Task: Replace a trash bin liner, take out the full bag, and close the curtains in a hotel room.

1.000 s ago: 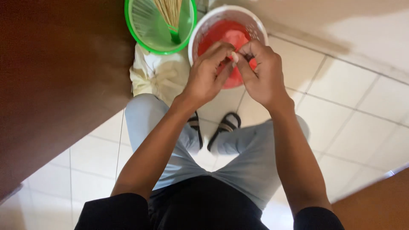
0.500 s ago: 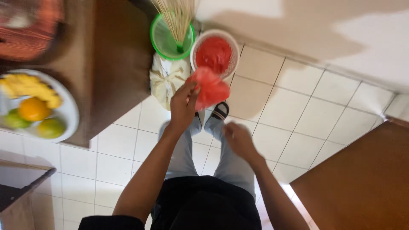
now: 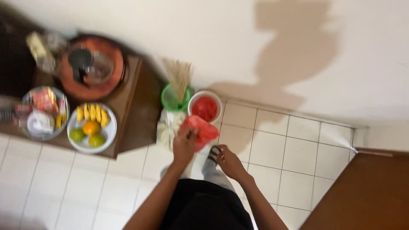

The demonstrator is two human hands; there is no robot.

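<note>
My left hand [image 3: 184, 146] grips a red plastic bag [image 3: 200, 130] and holds it up above the tiled floor. Just beyond the bag stands a white bucket [image 3: 205, 107] with red contents. A green bucket [image 3: 172, 100] holding a bundle of thin sticks [image 3: 179, 76] stands to its left. My right hand [image 3: 229, 162] hangs lower, fingers loosely apart, holding nothing. A pale crumpled cloth [image 3: 167, 127] lies under the buckets.
A dark wooden table [image 3: 132, 110] at the left carries a plate of bananas and round fruit [image 3: 91, 127], a plate of packets [image 3: 42, 113] and a round red tray with glassware [image 3: 91, 66]. A wooden surface [image 3: 370, 196] fills the lower right. A pale wall lies beyond.
Both hands were together over the white bucket; now the left holds the red bag lifted clear and the right has dropped away. The view has risen and pulled back, revealing the table.
</note>
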